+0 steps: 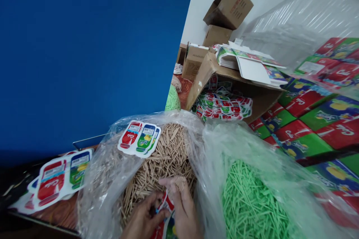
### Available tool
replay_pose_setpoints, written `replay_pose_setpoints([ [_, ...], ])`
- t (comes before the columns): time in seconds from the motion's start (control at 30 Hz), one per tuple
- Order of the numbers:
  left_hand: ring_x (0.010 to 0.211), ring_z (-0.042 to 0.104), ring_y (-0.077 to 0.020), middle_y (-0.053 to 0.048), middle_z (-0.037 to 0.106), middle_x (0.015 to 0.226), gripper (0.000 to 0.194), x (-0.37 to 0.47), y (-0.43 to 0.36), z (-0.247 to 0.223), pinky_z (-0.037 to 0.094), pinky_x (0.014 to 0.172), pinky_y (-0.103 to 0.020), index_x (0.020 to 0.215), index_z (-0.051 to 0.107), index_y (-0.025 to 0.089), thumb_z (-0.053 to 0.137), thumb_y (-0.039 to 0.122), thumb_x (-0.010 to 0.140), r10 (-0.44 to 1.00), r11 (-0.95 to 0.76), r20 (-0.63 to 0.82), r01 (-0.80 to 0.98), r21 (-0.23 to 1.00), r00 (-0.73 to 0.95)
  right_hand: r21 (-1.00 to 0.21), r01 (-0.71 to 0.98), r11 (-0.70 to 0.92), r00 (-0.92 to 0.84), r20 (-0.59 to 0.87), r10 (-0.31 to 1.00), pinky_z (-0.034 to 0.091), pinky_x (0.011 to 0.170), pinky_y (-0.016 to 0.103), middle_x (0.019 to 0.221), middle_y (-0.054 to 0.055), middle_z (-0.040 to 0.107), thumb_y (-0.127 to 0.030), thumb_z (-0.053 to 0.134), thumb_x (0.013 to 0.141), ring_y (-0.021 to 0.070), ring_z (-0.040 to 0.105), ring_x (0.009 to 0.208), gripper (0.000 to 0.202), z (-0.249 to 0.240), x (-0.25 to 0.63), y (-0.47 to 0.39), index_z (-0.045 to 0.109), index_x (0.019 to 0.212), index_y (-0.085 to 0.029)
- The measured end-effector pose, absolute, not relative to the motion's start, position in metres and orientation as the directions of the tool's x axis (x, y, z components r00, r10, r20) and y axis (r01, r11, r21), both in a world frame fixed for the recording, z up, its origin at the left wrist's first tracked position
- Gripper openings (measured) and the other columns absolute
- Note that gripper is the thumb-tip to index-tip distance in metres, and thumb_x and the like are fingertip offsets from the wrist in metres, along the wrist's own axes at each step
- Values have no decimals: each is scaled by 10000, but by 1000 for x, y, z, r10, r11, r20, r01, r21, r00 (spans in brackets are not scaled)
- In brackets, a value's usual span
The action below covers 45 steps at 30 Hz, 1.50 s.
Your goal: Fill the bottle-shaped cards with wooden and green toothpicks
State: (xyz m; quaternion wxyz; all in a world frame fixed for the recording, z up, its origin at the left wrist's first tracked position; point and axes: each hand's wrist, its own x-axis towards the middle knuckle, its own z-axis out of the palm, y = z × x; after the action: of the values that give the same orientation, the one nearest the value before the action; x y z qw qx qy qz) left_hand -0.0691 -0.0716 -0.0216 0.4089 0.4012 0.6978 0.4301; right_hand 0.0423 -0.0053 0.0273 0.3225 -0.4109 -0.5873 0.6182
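Low in the view, my left hand (146,213) pinches a small red-and-green printed packet (169,203) between thumb and fingers. Close against its other side is my right hand (183,203), fingers bent together; what lies in them is hard to make out. Both hands are over a clear plastic bag (108,179) of thin brown sticks (165,149). On the bag's far left part rests a small stack of bottle-shaped Cola and Sprite packets (139,139). More such packets (57,179) lie to the left on a brown surface.
To the right stands a clear bag of green sticks (252,201). Behind it, a tipped cardboard box (206,69) holds many printed packets (224,105). Red, green and blue printed boxes (316,127) are stacked at right. A large blue panel (89,52) fills the upper left.
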Motion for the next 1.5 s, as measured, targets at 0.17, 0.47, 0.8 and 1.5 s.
replay_pose_setpoints([
  [0.17,605,549,-152,42,582,604,191,-72,-74,-25,427,585,-230,817,679,206,639,348,696,925,264,-234,63,962,-298,-823,-170,-542,-383,-451,806,506,802,340,903,100,732,-727,625,641,257,662,924,604,29,39,8,624,885,-175],
  [0.47,636,553,-147,38,634,658,168,-74,-75,-20,434,609,-210,839,708,242,682,287,678,949,193,-115,250,949,-295,-868,3,-496,-390,-458,799,522,681,299,799,102,729,-755,580,653,229,680,779,658,26,39,10,650,853,-132],
  [0.8,739,659,-204,-19,730,752,387,-73,-78,-17,524,693,-257,784,721,221,675,589,675,832,124,-145,-75,989,-536,-936,214,279,-631,85,771,410,999,366,1134,75,669,-293,502,913,218,586,1109,192,39,62,4,659,994,-218],
  [1.5,889,680,-255,-49,758,974,456,-81,-62,6,521,862,-332,959,762,236,512,585,806,972,197,-187,62,978,-141,-616,267,741,-618,480,623,460,978,403,1267,57,602,-120,527,863,243,582,1132,516,32,94,1,461,1341,-304],
])
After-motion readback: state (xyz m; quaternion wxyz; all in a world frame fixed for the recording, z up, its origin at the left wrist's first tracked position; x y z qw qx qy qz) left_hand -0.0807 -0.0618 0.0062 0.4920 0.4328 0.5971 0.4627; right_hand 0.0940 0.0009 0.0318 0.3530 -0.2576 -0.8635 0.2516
